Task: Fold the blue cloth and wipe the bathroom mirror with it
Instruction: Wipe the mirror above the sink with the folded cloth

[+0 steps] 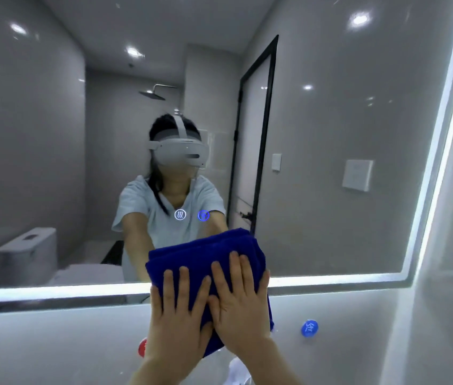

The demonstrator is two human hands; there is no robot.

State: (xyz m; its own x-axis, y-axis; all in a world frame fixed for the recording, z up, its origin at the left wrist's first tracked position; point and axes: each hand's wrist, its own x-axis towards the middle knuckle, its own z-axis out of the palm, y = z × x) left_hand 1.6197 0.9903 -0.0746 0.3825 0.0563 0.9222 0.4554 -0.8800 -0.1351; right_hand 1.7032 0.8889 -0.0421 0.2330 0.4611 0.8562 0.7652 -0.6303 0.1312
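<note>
Starting at 9 o'clock in my view: the mirror [330,218] reflects a white toilet [25,254] low on the left, and a shower head [151,94] sits up toward 11. The mirror's lit strip [53,293] runs along its bottom edge, with pale wall [53,343] beneath it.

At 7 o'clock from the hands a red disc [142,347] sits on that wall, half hidden behind the left wrist. The left hand [181,315] lies flat, fingers straight and spread, pressing on the blue cloth [206,254]. The cloth is a thick folded pad at 6 o'clock in my view, straddling the lit strip: its upper part is against the glass and its lower part hangs over the wall. It blocks the strip there, and I cannot tell where cloth ends and its reflection begins.

Two small round icons glow in the glass at 12 o'clock above the cloth, a white icon [180,214] and a blue icon [203,215]. The right hand [243,307] presses flat beside the left, and the two touch at the thumb side.

A blue disc [309,328] sits at 4 o'clock from the cloth. Toward 1 o'clock is a reflected black door frame [264,140], and at 3 a white wall box [357,175].
</note>
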